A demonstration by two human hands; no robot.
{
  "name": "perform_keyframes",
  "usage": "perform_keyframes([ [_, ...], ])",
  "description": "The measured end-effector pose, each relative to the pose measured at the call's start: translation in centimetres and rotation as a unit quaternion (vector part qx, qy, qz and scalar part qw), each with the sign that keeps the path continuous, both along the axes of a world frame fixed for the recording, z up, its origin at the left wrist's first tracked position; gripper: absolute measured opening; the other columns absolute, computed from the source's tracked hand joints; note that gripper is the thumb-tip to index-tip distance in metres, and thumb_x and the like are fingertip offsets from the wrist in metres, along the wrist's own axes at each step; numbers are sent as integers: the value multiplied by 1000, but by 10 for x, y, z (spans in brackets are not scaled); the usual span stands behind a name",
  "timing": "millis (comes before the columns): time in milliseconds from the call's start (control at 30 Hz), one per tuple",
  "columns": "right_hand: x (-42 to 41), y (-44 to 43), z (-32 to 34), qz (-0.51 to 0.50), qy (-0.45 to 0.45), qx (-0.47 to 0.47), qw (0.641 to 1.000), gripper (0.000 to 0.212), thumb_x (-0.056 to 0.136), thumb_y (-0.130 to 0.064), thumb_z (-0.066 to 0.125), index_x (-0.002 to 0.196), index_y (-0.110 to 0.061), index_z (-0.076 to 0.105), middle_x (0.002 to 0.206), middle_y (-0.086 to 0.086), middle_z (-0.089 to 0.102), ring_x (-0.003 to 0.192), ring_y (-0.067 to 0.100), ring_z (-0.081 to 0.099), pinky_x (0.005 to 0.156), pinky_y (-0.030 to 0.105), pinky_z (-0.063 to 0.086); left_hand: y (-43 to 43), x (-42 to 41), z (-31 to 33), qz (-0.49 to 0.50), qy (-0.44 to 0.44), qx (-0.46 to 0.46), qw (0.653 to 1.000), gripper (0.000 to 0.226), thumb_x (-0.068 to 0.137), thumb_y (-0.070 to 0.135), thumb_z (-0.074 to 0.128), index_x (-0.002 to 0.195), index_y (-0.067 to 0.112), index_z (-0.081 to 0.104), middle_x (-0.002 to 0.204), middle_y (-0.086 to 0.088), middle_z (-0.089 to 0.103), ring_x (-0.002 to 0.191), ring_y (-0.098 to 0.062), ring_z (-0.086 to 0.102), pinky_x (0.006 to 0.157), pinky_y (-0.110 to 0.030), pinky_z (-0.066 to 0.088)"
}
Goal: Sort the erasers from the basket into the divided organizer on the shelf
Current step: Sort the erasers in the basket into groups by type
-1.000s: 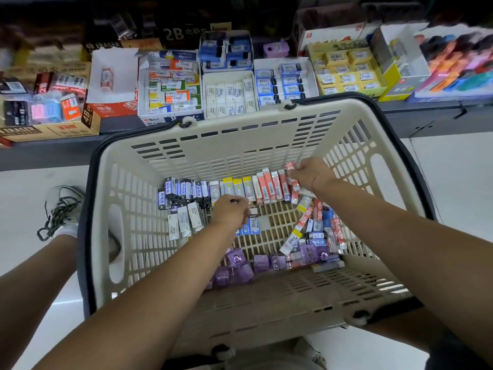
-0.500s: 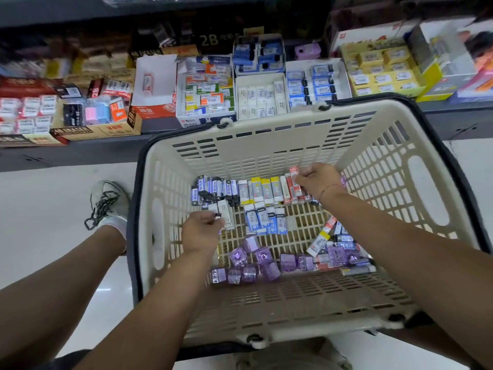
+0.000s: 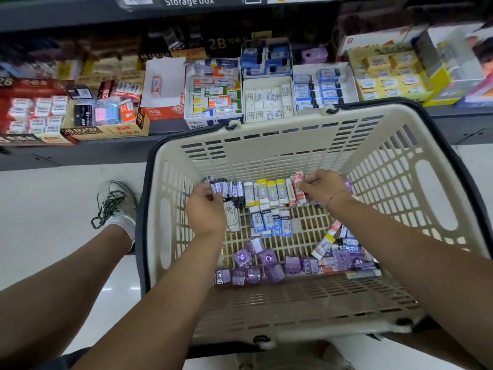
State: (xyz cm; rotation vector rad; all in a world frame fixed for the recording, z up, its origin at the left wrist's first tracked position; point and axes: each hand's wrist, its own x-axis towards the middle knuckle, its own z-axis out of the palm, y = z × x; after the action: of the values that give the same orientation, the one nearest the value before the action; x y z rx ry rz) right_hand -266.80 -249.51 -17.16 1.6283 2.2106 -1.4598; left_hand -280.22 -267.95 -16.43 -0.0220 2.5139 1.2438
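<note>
Head view: a person bends over a cream plastic basket (image 3: 280, 145) set on a pale shop floor (image 3: 53, 209) in front of a low shelf (image 3: 106, 153), both bare arms reaching inside.
Left hand: the left hand (image 3: 206, 206) is at the left end of the row along the basket's far wall. Its grip is closed, with fingers and thumb curled on the blue-sleeved erasers (image 3: 230, 186) there.
Right hand: the right hand (image 3: 324, 186) is at the row's right end. Its grip pinches the red-and-white erasers (image 3: 297, 188) standing on edge by the far wall.
Between the hands: yellow-banded erasers (image 3: 272, 190) stand side by side, touching their neighbours.
Basket middle: a short rank of blue-and-white erasers (image 3: 270, 220) lies just nearer the person than the row. A few white erasers (image 3: 232, 214) lie beside the left hand.
Basket near wall: purple cube erasers (image 3: 256, 265) lie jumbled against it.
Basket near-right corner: a loose pile of mixed erasers (image 3: 344, 249), some tilted, some flat.
Beyond the basket: the divided organizer (image 3: 268, 98) stands on the shelf just past the far rim. One compartment holds white erasers, and the compartments beside and behind it hold blue-labelled ones.
Beyond the basket, left: cardboard trays (image 3: 106, 130) marked "4B ERASER".
Left of the basket: a laced sneaker (image 3: 117, 204) on the floor, close to the side wall.
Above the basket: a shelf sign (image 3: 188, 1) reads "Storage box".
</note>
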Motion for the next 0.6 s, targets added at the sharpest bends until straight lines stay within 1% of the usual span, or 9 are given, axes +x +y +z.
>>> perform_keyframes([
  [67,0,-1,-1,4,1,2,1000,11,88,-19,66,92,-9,64,87,4,63,61,3,51,60,14,42,7,-4,1,5,17,-8,1000,28,90,6,63,118,5,59,94,0,62,84,-14,57,70,-17,39],
  [100,0,-1,-1,-1,3,-2,1000,9,87,-18,67,90,-10,63,90,6,66,61,3,51,59,15,41,9,-5,0,10,17,-11,1000,28,90,7,64,117,6,59,92,0,62,83,-15,58,69,-17,38],
  [200,1,0,-2,-24,12,-11,1000,11,86,-16,68,79,-13,61,99,12,70,67,12,56,63,20,44,16,-3,-4,-1,30,-41,999,25,89,11,66,114,7,63,95,1,65,82,-16,61,69,-19,39],
  [267,2,0,-1,-30,8,-5,999,8,87,-16,67,85,-8,65,102,12,70,71,14,56,65,20,45,20,0,-8,-12,41,-54,998,25,89,12,65,114,8,64,100,0,69,87,-19,65,73,-22,44],
  [333,3,1,0,-29,7,5,1000,15,87,-16,66,96,-4,66,101,13,69,67,12,54,64,19,45,24,5,-9,-10,40,-53,998,24,89,10,65,113,8,64,101,-4,70,91,-21,65,76,-23,46],
  [367,4,1,-1,-29,8,5,1000,16,88,-16,66,97,-3,66,100,14,70,67,12,55,64,20,46,25,6,-10,-9,38,-54,998,21,89,10,65,110,7,65,100,-5,70,90,-21,65,75,-23,45],
  [433,3,0,-1,-33,10,0,999,13,87,-16,67,94,-5,66,97,15,71,69,14,57,69,24,48,28,9,-12,-12,44,-71,996,11,90,9,63,100,7,67,95,-5,70,82,-18,63,68,-22,40],
  [500,3,0,-2,-34,9,-3,999,10,86,-17,68,90,-8,66,93,15,71,71,15,59,74,28,51,29,10,-15,-17,53,-94,994,8,91,11,62,95,8,68,94,-6,70,74,-15,58,63,-23,38],
  [600,3,2,-4,-40,11,-6,999,12,86,-18,68,89,-6,66,83,12,70,72,17,60,80,35,55,27,9,-19,-28,63,-123,990,11,93,11,58,97,8,68,99,-8,69,81,-20,62,63,-24,36],
])
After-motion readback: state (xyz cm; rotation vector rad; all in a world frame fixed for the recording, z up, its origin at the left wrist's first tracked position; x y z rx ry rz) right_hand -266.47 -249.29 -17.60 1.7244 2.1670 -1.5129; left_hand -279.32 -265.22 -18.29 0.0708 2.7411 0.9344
